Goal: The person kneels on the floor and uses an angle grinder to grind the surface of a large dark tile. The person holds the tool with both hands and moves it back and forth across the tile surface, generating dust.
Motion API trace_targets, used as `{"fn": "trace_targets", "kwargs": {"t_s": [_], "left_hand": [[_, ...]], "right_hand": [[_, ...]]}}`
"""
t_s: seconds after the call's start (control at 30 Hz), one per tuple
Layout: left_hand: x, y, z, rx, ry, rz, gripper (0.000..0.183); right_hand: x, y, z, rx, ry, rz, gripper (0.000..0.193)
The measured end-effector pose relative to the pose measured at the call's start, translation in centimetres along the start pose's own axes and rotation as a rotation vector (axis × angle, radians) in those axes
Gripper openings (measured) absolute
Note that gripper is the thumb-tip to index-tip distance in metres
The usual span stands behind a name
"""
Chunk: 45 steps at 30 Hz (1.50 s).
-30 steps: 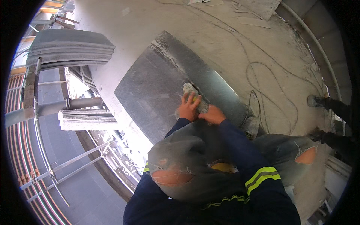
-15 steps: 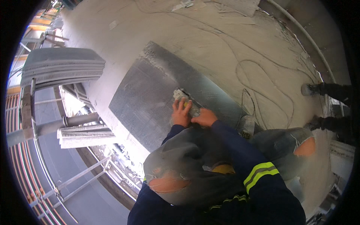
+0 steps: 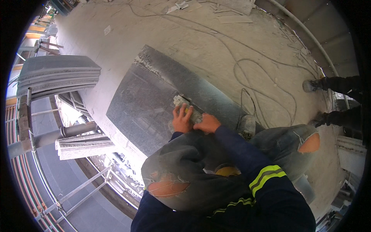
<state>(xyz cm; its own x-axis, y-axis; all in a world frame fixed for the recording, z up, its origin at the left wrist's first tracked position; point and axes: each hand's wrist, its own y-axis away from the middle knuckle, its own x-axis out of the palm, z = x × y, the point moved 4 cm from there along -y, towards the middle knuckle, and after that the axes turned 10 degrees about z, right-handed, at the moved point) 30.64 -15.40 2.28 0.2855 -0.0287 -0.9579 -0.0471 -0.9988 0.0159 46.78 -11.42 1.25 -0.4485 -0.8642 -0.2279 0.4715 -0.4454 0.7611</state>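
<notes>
Two bent knees (image 3: 170, 164) in ripped jeans frame the work, tucked close, likely to bring the arms over it. Just beyond, the left hand (image 3: 182, 120) wraps its fingers over a dusty tool (image 3: 196, 115), while the right hand (image 3: 207, 123) curls around its rear end; the double grip seems meant to keep it steady. That tool rests on a big grey slab (image 3: 131, 104), where a pale chipped strip (image 3: 148, 65) runs in from the far corner. The slab lies flat, its weight presumably holding it still. Beside the right sleeve is a dusty cylinder (image 3: 247, 124), its use unclear. Past it, a cable (image 3: 295, 104) loops over the floor (image 3: 185, 50), where feet might snag. Off left, stacked slabs (image 3: 58, 71) and a thick pipe (image 3: 79, 129) crowd that side; far right, another person's legs (image 3: 340, 84) stand.
</notes>
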Motion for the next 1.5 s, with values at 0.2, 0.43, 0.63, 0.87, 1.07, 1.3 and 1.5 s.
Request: {"fn": "trace_targets", "kwargs": {"t_s": [0.2, 0.43, 0.63, 0.87, 1.07, 1.3, 1.5], "left_hand": [[0.6, -0.7, 1.7, 0.022, -0.083, 0.005, 0.069], [0.7, -0.8, 1.7, -0.01, -0.083, 0.054, 0.074], [-0.2, -0.1, 0.7, -0.001, -0.081, 0.095, 0.076], [-0.5, 0.0, -0.3, -0.007, -0.061, 0.063, 0.071], [-0.1, -0.7, 1.3, 0.028, -0.064, 0.0, 0.068], [0.1, -0.8, 1.5, 0.011, -0.07, 0.06, 0.07], [-0.4, 0.1, 0.0, 0.014, -0.094, 0.08, 0.069]], "right_hand": [[0.0, -1.6, 1.0, -0.018, 0.04, 0.029, 0.087], [0.5, -2.2, 0.5, -0.001, 0.029, -0.018, 0.09], [-0.4, 0.4, 0.8, 0.015, -0.016, 0.047, 0.091], [-0.2, 0.9, 0.4, 0.021, -0.054, 0.056, 0.09], [-0.1, -0.9, 1.1, 0.008, -0.026, 0.072, 0.09], [0.1, -0.9, 1.3, 0.019, 0.019, 0.005, 0.089], [-0.1, 0.6, 0.1, 0.004, 0.029, 0.032, 0.089]]}}
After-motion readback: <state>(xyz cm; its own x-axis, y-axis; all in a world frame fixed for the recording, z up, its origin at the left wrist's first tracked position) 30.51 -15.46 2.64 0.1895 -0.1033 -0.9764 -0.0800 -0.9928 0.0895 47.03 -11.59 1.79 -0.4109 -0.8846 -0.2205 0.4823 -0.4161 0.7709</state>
